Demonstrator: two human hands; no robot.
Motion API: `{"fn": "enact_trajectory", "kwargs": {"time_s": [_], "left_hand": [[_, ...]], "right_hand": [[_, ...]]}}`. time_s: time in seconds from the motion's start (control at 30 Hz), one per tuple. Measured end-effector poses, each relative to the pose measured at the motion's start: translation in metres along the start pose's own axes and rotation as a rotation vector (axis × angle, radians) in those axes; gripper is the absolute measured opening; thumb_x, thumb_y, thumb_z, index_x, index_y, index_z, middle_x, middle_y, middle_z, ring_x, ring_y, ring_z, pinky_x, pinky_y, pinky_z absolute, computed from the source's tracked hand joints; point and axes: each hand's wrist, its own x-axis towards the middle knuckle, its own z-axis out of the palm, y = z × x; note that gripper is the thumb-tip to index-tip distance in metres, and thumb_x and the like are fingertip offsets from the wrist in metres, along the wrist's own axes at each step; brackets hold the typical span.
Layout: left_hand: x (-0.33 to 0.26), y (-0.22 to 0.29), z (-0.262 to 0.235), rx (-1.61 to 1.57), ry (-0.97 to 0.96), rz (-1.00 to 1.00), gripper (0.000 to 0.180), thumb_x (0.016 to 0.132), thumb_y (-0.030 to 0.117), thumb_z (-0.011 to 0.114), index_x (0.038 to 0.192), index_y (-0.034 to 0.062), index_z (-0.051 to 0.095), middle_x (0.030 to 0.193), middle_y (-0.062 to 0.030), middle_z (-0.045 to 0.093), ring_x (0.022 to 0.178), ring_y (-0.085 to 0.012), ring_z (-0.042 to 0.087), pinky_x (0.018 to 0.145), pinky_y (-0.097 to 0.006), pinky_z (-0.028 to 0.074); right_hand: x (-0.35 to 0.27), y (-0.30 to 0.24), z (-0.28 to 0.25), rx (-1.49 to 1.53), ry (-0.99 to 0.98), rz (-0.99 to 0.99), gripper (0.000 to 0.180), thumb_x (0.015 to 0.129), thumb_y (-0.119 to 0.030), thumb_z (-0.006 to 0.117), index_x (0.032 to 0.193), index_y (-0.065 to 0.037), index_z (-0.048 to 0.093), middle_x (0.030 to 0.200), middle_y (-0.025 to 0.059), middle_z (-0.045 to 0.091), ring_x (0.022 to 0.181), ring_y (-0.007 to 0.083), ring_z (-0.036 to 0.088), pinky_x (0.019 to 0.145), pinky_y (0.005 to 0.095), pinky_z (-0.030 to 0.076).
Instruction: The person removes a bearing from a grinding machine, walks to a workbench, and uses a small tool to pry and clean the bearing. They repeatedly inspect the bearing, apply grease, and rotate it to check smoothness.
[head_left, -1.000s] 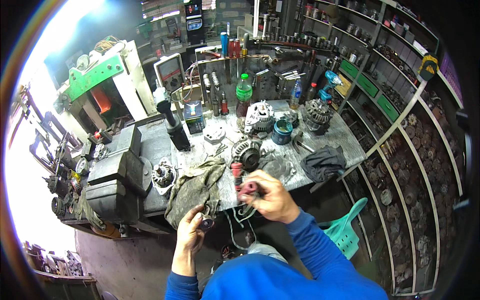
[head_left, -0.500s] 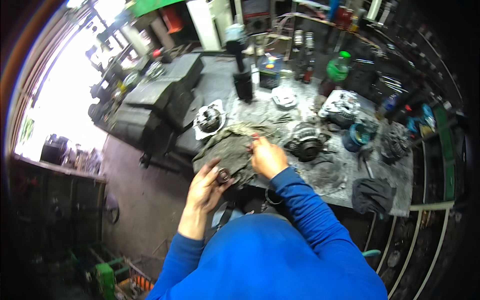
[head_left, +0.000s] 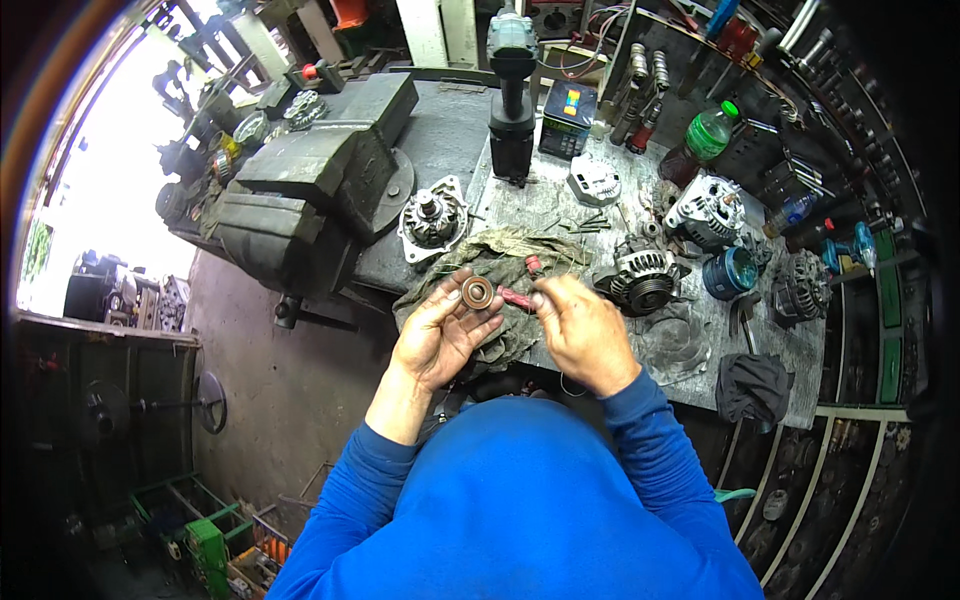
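My left hand is closed around a small round bearing, its brown ringed face turned up. Close beside it, my right hand grips a red-handled tool, whose red end points at the bearing. Another red piece shows just above; whether it belongs to the same tool I cannot tell. Beneath both hands lies a crumpled, dirty cloth at the bench's front edge. An open alternator housing with its rotor shaft up sits beyond my left hand. Right of my right hand is an alternator with a pulley.
A large bench vise stands at left. Along the back are an impact wrench, a dark box and a green-capped bottle. A blue tub, a hammer and a black cloth lie at right.
My left hand has risen and moved right with the bearing. My right hand has shifted right and slightly nearer me, and the red tool end now sits next to the bearing.
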Motion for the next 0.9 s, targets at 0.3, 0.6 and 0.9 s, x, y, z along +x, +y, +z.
{"fn": "enact_trajectory", "kwargs": {"time_s": [0.3, 0.6, 0.9], "left_hand": [[0.007, 0.002, -0.005, 0.028, -0.152, -0.068, 0.035, 0.104, 0.012, 0.058, 0.138, 0.0046, 0.055, 0.133, -0.0179, 0.064, 0.121, -0.0362, 0.064, 0.107, -0.053, 0.05], [0.008, -0.002, 0.004, 0.163, -0.142, -0.044, 0.035, 0.101, 0.008, 0.062, 0.135, 0.005, 0.059, 0.142, -0.0167, 0.06, 0.127, -0.0289, 0.062, 0.11, -0.05, 0.048], [0.007, -0.004, 0.01, 0.22, -0.137, -0.017, 0.035, 0.101, 0.004, 0.06, 0.136, 0.0019, 0.059, 0.139, -0.0164, 0.062, 0.125, -0.0284, 0.063, 0.11, -0.048, 0.05]], "right_hand": [[-0.01, -0.019, 0.022, 0.052, 0.093, -0.015, 0.039, 0.104, -0.029, 0.05, 0.125, 0.0, 0.065, 0.109, 0.0192, 0.074, 0.096, 0.0368, 0.072, 0.081, 0.0468, 0.058], [-0.01, -0.019, 0.02, 0.172, 0.129, 0.062, 0.035, 0.1, -0.031, 0.057, 0.117, -0.004, 0.073, 0.104, 0.0201, 0.075, 0.094, 0.0379, 0.072, 0.082, 0.0468, 0.058], [-0.008, -0.015, 0.012, 0.099, 0.051, 0.073, 0.032, 0.1, -0.031, 0.06, 0.118, -0.011, 0.076, 0.09, 0.019, 0.073, 0.083, 0.0398, 0.071, 0.073, 0.0481, 0.056]]}}
